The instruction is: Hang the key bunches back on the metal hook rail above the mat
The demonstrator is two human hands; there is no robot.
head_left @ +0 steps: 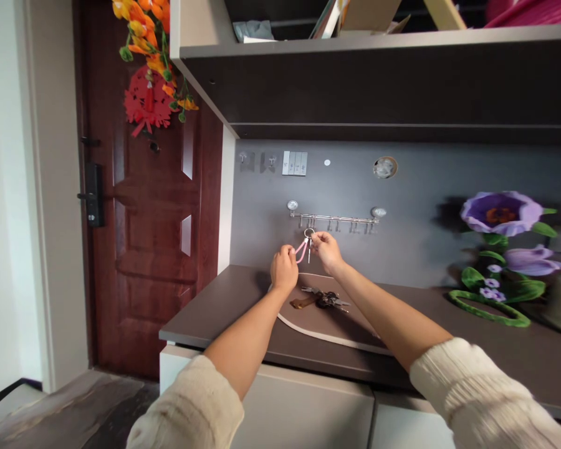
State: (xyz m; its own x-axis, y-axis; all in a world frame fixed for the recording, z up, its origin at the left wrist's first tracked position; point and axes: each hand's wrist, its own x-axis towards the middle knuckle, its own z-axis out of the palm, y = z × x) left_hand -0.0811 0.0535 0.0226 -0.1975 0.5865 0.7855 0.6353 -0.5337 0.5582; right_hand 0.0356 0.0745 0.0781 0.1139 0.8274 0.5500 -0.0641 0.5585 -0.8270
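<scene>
A metal hook rail (335, 219) is fixed to the grey wall above a dark counter. A key ring with a pink strap (303, 247) hangs at the rail's left hooks. My left hand (283, 268) pinches the lower end of the pink strap. My right hand (326, 249) is closed on the ring and key at the hook. Below them a second bunch of keys (325, 300) lies on a brown mat (318, 324) on the counter.
A dark red door (144, 237) with a black lock stands at the left. Purple artificial flowers (505, 249) sit on the counter (206, 312) at the right. A shelf (378, 81) overhangs above, and light switches (294, 163) are on the wall.
</scene>
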